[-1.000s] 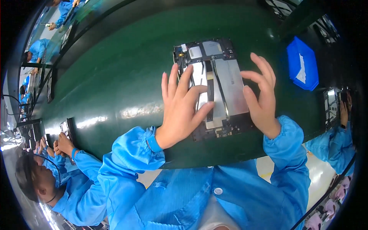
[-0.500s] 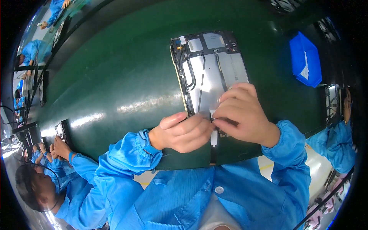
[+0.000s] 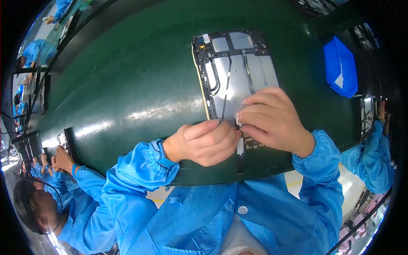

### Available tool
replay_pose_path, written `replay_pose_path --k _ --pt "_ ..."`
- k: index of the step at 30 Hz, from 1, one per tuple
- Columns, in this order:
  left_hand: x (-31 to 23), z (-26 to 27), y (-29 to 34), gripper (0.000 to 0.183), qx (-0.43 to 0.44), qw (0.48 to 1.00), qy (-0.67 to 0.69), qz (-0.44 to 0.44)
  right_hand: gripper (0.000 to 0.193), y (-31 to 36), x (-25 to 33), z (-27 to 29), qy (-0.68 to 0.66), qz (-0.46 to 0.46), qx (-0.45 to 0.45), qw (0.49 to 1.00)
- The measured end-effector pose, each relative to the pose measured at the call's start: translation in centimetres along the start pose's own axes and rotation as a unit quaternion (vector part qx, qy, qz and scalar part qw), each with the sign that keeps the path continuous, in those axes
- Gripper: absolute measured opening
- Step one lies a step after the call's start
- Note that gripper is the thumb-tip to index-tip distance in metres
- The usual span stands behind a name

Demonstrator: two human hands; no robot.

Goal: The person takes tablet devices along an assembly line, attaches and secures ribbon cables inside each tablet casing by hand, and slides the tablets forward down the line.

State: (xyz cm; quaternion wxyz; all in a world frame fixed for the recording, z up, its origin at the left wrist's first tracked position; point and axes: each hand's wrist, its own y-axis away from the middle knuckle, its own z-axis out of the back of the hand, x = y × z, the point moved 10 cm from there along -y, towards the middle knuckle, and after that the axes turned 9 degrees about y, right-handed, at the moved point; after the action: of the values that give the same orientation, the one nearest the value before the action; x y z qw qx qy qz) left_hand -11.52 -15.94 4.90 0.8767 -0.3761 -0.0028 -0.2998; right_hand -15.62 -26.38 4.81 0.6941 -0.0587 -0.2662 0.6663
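Blue fabric is filling the near side: the wearer's jacket [image 3: 199, 212], its gathered cuffs ringing both wrists. Just beyond it, a narrow dark strip [image 3: 241, 165] is running from the counter's near edge toward the hands, a white tab [image 3: 240, 146] showing on it. The left hand [image 3: 206, 142] is curling inward, its fingers bunching beside the strip. The right hand [image 3: 274, 121] is arching over from the other side, thumb and index coming close together beside the left fingertips. Contact is being hidden there; I cannot tell whether either set of fingers is actually pinching the strip.

The opened tablet [image 3: 238, 76] is lying flat on the green counter [image 3: 148, 72], its lower end sitting under and between the hands. Silver battery plates are facing up, dark flex ribbons crossing them; a black cable [image 3: 216, 76] is curving down the left side.

To the right, well apart, a blue bin [image 3: 341, 59] is holding a white slip [image 3: 339, 81]. Farther left, a co-worker's hand [image 3: 63, 160] is touching another device [image 3: 66, 140]; at far right, another blue sleeve [image 3: 372, 157] is showing.
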Motion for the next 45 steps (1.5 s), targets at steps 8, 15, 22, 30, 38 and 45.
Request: replay_pose_path --k 8,15,22,30,38,45 --pt "-0.2 0.4 -0.3 0.012 -0.012 0.997 0.070 -0.028 0.013 -0.4 -2.3 1.4 0.033 -0.105 -0.040 0.993" --pt "9.3 -3.9 0.5 0.012 -0.046 0.869 0.323 0.372 0.010 8.3 -13.5 14.4 0.152 -0.312 -0.325 0.880" --pt "10.2 -5.7 1.0 0.012 -0.020 0.866 0.282 0.411 0.018 15.2 -18.0 20.1 0.431 -0.388 -0.254 0.774" --pt "10.1 -6.0 1.9 0.014 0.011 0.860 0.257 0.441 0.029 3.1 -3.2 4.6 0.129 -0.009 0.014 0.992" --pt "9.7 -5.9 1.1 0.026 0.010 0.872 0.237 0.429 0.040 2.5 0.3 -1.4 -0.008 0.031 0.181 0.983" --pt "10.1 -6.4 1.8 0.055 -0.014 0.856 0.236 0.459 0.040 1.0 -4.2 -0.5 0.073 -0.018 0.109 0.991"
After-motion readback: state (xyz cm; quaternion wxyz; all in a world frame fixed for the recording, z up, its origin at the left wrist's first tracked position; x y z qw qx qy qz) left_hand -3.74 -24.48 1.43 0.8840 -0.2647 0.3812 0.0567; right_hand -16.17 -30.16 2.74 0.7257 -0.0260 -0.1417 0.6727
